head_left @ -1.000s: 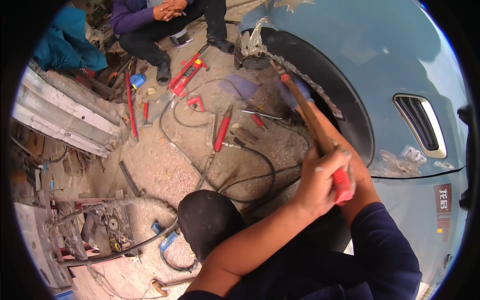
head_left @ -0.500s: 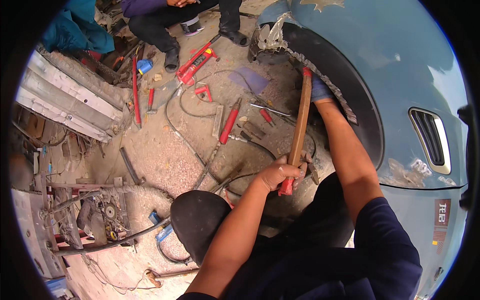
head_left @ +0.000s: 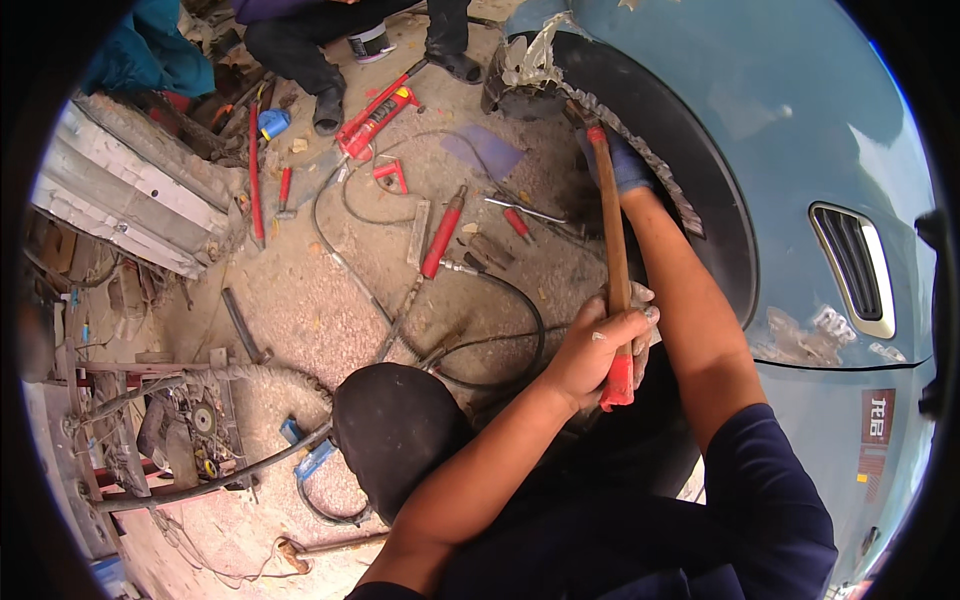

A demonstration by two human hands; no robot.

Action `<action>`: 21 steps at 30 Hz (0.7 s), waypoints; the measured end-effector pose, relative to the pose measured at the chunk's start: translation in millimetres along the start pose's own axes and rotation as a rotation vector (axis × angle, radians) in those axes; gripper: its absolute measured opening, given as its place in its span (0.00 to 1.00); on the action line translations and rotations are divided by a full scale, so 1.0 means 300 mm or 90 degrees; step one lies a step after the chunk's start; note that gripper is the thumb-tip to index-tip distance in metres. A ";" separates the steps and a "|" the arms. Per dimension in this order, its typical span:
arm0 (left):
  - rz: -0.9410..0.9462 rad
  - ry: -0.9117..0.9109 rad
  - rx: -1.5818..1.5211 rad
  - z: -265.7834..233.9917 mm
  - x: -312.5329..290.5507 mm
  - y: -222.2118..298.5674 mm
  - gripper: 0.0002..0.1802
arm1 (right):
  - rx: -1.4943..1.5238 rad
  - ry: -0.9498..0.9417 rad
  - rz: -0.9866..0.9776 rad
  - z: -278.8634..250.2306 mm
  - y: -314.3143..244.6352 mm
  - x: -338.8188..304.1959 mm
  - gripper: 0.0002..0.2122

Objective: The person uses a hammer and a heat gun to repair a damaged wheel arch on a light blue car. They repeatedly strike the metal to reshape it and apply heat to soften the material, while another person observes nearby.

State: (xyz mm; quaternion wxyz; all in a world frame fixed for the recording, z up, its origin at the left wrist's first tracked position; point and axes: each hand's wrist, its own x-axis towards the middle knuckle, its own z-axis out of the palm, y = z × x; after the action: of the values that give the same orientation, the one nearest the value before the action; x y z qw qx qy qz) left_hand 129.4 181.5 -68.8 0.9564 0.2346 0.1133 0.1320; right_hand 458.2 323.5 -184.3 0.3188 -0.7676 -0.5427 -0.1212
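My left hand (head_left: 600,345), bare and dusty, is closed round the lower part of a long wooden handle with red ends, which looks like a hammer (head_left: 612,235). Its far end reaches the torn edge of the wheel arch, where the head shows only as a dark shape. My right hand (head_left: 628,168), in a blue glove, reaches into the dark wheel arch (head_left: 715,180) of a blue-grey car, just beside the handle's far end. Its fingers are hidden there. Crumpled, torn metal (head_left: 535,60) hangs at the front edge of the arch.
Across the floor lie a red hydraulic pump (head_left: 375,122), a red cylinder (head_left: 443,238), black hoses (head_left: 540,335) and a red bar (head_left: 256,180). A person (head_left: 300,55) crouches at the far side. Scrap panels (head_left: 140,190) stand on the left. The car door (head_left: 800,430) borders my right.
My left hand has shifted right, and the hammer's handle now tilts the other way, its far end farther left. The gloved right hand shows more. The whole view has shifted slightly.
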 end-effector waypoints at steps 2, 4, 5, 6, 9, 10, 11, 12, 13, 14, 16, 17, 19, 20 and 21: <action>0.009 0.013 0.002 0.011 -0.008 0.002 0.15 | -0.022 -0.022 0.012 -0.014 -0.024 0.001 0.24; 0.022 0.032 0.001 0.023 -0.016 0.001 0.15 | -0.030 -0.049 0.069 -0.022 -0.044 -0.002 0.25; 0.029 0.043 -0.001 0.029 -0.018 0.000 0.15 | -0.041 -0.025 0.026 -0.023 -0.051 -0.005 0.25; 0.043 0.051 -0.007 0.035 -0.019 -0.001 0.15 | -0.056 -0.006 0.018 -0.021 -0.056 -0.010 0.25; 0.042 0.071 -0.008 0.040 -0.016 0.002 0.15 | -0.051 0.023 -0.003 0.005 -0.052 -0.023 0.26; 0.040 0.064 -0.023 0.037 -0.014 0.005 0.15 | -0.029 0.043 -0.045 0.020 -0.043 -0.024 0.27; 0.038 0.056 -0.037 0.032 -0.011 0.008 0.15 | -0.034 0.008 -0.010 0.038 -0.031 -0.023 0.27; 0.037 0.047 -0.052 0.027 -0.008 0.011 0.15 | -0.028 -0.012 -0.010 0.056 -0.014 -0.019 0.28; 0.039 0.047 -0.054 0.021 -0.006 0.013 0.15 | -0.014 -0.029 0.021 0.078 0.001 -0.013 0.28; 0.040 0.048 -0.055 0.016 -0.004 0.014 0.14 | 0.073 -0.056 0.033 0.099 0.016 -0.003 0.29; 0.042 0.054 -0.051 0.010 -0.003 0.019 0.14 | 0.222 -0.104 0.150 0.136 0.038 0.017 0.29; 0.044 0.057 -0.046 0.008 -0.003 0.023 0.14 | 0.295 -0.089 0.118 0.143 0.045 0.015 0.30; 0.047 0.064 -0.037 0.008 -0.002 0.034 0.14 | 0.290 -0.061 0.090 0.148 0.042 0.021 0.29; 0.045 0.068 -0.033 0.008 -0.002 0.044 0.14 | 0.251 -0.046 0.070 0.146 0.032 0.026 0.29; 0.042 0.072 -0.028 0.009 -0.002 0.053 0.14 | 0.139 -0.028 0.038 0.132 0.022 0.020 0.29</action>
State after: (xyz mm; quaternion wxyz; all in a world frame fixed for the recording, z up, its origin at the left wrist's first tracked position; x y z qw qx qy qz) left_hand 126.4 193.9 -58.8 0.9485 0.2092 0.1565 0.1793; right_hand 460.1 351.2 -213.9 0.3919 -0.7466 -0.5364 -0.0351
